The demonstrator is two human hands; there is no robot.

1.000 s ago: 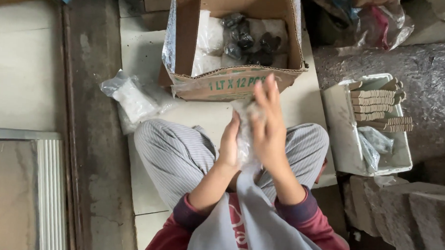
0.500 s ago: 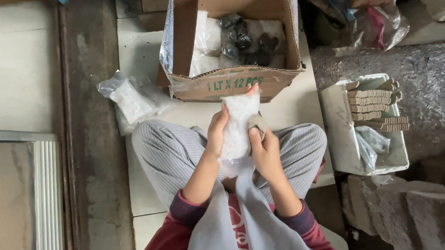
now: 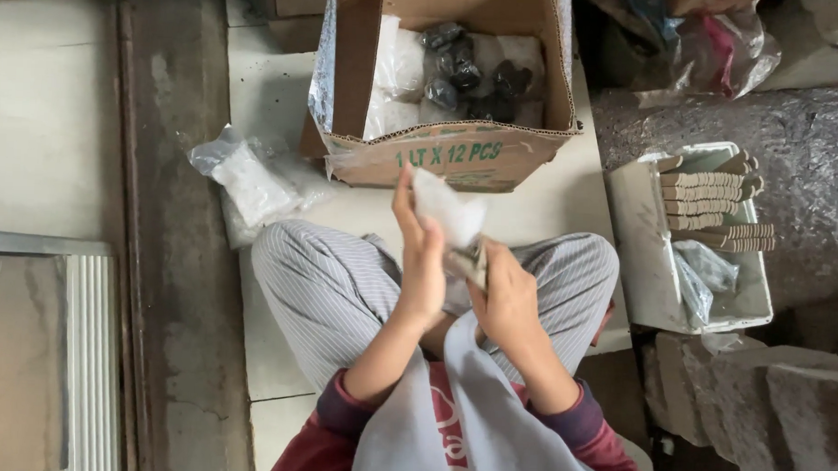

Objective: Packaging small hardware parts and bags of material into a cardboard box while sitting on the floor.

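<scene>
Head view: left hand (image 3: 424, 264) hides white packet's (image 3: 450, 211) base.

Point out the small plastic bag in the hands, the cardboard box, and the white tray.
small plastic bag (image 3: 446, 209), head view, its white upper end.
cardboard box (image 3: 440, 160), head view, front wall.
white tray (image 3: 644, 239), head view, left wall.

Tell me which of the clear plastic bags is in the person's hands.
The small bag raised between the left hand and right hand, over the lap. The other bags lie on the floor, left of the cardboard box.

Glossy clear plastic bag (image 3: 448, 209), matt corrugated cardboard box (image 3: 440, 157), striped cloth trousers (image 3: 334, 288), rough stone slab (image 3: 766, 415).
</scene>
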